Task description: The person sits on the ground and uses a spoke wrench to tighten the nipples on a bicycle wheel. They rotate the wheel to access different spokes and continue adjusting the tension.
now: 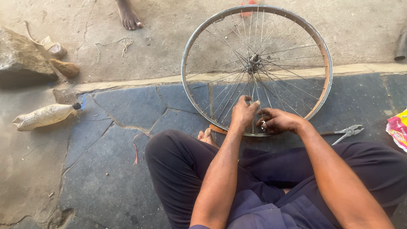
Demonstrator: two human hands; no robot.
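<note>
wheel: bare bicycle wheel [257, 70], metal rim and spokes, no tyre, stands tilted on the stone floor [123, 106] right in front of the seated person, its lower rim by the knees.
hub: small hub [255, 58] at the centre, spokes fanning out to the rim.
left hand: left hand [243, 113] is up among the lower spokes, fingers pinched narrow round a spoke near the rim.
right hand: right hand [277, 121] sits just beside the left, at the bottom of the rim, fingers curled tight on a small metal piece; cannot tell what kind.
pliers: pliers [347, 132] lie on the floor to the right, near the right forearm, untouched.
bottle: dusty plastic bottle [44, 115] lies on its side far left, well apart from the wheel.
rock: large rock [23, 59] at upper left.
other person: a bare foot [128, 16] at the top edge, beyond the wheel.
wrapper: bright wrapper [397, 129] at the right edge.
</note>
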